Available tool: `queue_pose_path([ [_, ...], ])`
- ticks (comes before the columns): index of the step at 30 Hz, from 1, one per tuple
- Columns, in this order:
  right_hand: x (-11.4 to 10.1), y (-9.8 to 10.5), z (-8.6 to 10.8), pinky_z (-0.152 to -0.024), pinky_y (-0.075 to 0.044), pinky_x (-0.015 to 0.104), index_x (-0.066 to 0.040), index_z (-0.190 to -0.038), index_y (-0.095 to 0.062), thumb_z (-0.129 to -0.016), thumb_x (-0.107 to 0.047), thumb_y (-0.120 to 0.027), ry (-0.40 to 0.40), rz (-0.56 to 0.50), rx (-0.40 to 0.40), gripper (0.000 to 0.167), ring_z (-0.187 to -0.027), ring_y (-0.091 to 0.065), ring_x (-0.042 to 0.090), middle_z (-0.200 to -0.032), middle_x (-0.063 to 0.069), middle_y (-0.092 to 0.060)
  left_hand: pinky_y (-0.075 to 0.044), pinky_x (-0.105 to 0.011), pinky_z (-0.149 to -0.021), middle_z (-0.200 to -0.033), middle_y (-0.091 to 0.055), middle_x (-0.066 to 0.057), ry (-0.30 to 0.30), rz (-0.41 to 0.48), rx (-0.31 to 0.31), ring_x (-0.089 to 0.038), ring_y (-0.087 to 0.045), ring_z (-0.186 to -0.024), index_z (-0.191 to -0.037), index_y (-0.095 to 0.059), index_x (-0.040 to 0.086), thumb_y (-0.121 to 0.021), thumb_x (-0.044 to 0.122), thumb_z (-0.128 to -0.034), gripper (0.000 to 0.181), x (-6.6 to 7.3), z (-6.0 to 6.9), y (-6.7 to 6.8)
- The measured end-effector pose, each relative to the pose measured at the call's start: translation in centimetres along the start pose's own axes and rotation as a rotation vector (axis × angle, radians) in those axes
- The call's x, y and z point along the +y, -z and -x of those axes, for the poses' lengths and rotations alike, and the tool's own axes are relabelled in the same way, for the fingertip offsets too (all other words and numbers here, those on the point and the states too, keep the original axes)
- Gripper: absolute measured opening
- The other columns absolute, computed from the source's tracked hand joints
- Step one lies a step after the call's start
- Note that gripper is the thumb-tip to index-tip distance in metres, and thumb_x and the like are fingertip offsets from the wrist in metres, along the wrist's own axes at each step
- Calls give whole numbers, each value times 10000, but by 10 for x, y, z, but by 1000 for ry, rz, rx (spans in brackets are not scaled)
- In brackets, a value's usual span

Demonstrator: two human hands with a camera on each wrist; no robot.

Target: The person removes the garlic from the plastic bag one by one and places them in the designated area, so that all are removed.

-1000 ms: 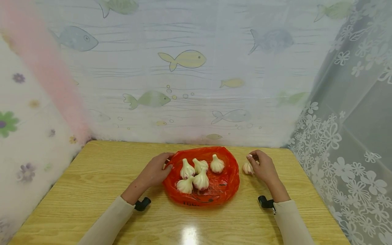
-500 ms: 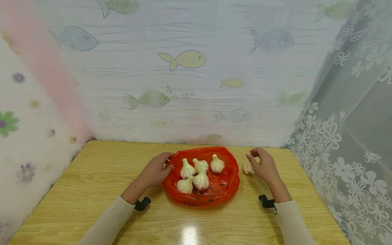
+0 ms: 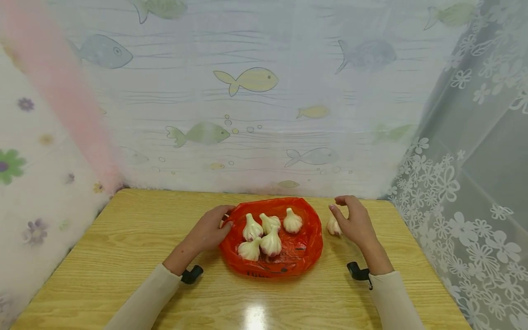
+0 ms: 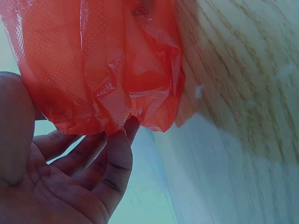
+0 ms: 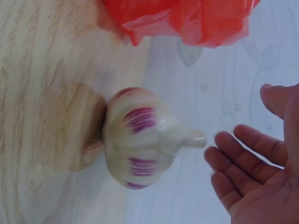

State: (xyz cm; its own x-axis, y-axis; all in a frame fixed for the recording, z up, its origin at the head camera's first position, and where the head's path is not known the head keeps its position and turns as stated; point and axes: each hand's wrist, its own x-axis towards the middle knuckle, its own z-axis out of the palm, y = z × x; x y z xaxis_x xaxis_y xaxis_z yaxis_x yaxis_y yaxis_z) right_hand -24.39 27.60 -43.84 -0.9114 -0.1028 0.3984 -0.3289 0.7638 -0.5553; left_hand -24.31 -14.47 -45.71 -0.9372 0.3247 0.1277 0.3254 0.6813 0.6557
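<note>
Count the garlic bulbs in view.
6: four garlic bulbs clustered left in the red bag, one at its right, one on the table by the right hand.

Red bag (image 3: pixel 303 238), purple-streaked garlic (image 5: pixel 140 140)

Beside the left fingers (image 4: pixel 117 163), the bag is showing dark print; nearest the right fingers (image 5: pixel 261 143), the garlic is wearing purple over cream. Beneath both, the yellowish desk (image 3: pixel 148 229) is showing wood grain.

From here it looks like a homely, screened-off corner, though I can't tell whether it's really a home: a wood-grain desk (image 3: pixel 140 224) backed by a pale fish-print hanging (image 3: pixel 255 114), flower-patterned cloth (image 3: pixel 45 183) on the left, lacy white-flowered sheeting (image 3: pixel 478 220) on the right.
</note>
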Motion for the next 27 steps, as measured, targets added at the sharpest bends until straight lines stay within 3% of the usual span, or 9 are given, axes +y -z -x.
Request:
queue_pose_path([
  [12, -15, -1, -1, -984, -532, 625, 47, -1279, -635, -1037, -163, -699, 144, 0, 62, 327, -1151, -639, 422, -1232, 222, -661, -615, -445, -959, -1396, -647, -114, -7, -11, 5, -285, -653, -1188, -1477, -568, 46, -656, 112, -1037, 454, 0, 0, -1],
  [27, -39, -8, 0, -986, -563, 593, 21, -1254, -662, -1012, -120, -727, 203, 20, 35, 288, -1123, -658, 385, -1191, 177, -679, -615, -444, -959, -1393, -649, -116, -27, -11, 2, -286, -656, -1187, -1479, -565, 39, -649, 116, -1042, 452, -2, 0, -1],
])
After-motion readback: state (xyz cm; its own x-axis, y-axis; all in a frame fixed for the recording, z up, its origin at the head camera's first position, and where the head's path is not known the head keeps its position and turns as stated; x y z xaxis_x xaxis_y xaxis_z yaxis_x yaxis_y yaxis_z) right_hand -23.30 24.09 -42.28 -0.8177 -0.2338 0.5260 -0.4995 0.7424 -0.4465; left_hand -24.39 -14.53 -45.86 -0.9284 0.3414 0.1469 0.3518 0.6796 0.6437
